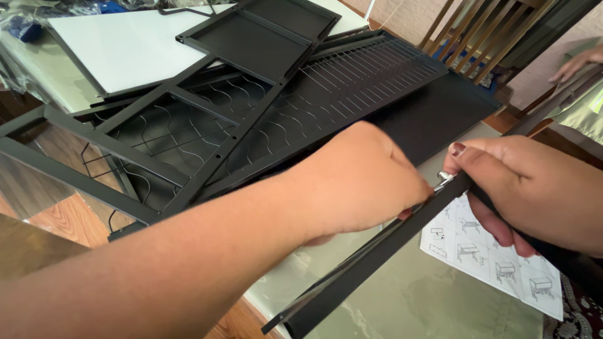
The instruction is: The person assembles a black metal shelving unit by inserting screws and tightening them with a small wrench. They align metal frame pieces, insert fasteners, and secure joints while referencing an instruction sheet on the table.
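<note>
Hands at work over the glass counter [402,301]: left hand [361,179] curled tight around something small at the top end of a long black metal bar [364,263], fingers closed, contents hidden. Right hand [534,188] clamped on that same bar, thumb pressed beside a silvery screw [445,179]. Bar slanted across the counter, over an instruction sheet [496,257], black wire racks [251,125] stacked just behind.

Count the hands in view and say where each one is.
3. The left hand and the right hand meet at a black metal bar over the glass table. Another person's hand shows at the upper right edge. Others may be out of frame.
</note>
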